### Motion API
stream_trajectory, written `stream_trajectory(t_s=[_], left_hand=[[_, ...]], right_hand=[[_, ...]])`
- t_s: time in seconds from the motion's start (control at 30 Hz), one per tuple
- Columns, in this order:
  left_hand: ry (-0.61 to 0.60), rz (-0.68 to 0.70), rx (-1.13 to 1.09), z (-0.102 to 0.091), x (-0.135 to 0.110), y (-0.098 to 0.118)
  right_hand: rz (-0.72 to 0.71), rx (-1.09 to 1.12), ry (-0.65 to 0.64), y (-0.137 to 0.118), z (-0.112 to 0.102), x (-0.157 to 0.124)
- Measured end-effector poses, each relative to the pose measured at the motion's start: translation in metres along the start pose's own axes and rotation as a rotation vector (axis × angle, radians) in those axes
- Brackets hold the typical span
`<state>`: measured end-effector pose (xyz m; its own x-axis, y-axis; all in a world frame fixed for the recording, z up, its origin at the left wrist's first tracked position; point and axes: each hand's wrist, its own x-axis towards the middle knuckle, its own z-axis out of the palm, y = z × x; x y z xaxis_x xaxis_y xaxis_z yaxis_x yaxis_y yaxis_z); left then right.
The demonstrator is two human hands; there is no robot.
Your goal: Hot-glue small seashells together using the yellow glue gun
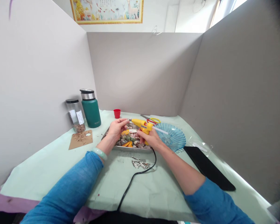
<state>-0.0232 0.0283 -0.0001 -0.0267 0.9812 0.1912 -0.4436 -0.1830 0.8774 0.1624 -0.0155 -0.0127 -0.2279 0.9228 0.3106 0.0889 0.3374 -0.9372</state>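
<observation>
My right hand (150, 137) is wrapped round the handle of a yellow hot glue gun (140, 123), whose nozzle points left. A pale glue stick (161, 129) sticks out of its back end. My left hand (118, 128) is at the nozzle tip with thumb and fingers pinched together; whatever lies between them is too small to make out. Beneath both hands sits a metal tray (130, 149) filled with shells, stones and orange pieces. Part of the tray is hidden by my hands and the gun.
A black cord (130, 182) runs from the gun to the table's front edge, past several small metal clips (140, 163). Around the tray are a blue glass plate (175, 137), scissors (155, 120), red cup (117, 113), green bottle (91, 112), jar (75, 115), brown card (81, 140) and black slab (207, 168).
</observation>
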Motion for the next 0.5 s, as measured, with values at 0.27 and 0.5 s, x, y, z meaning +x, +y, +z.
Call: stream_trajectory(t_s=[0.27, 0.5], left_hand=[[-0.003, 0.007, 0.022, 0.0007, -0.0006, 0.0001], [0.007, 0.001, 0.018, 0.0013, -0.0004, 0.001]], right_hand=[[0.008, -0.024, 0.0, -0.0029, 0.0003, -0.0011], [0.01, -0.045, 0.008, -0.0015, 0.0001, -0.0009]])
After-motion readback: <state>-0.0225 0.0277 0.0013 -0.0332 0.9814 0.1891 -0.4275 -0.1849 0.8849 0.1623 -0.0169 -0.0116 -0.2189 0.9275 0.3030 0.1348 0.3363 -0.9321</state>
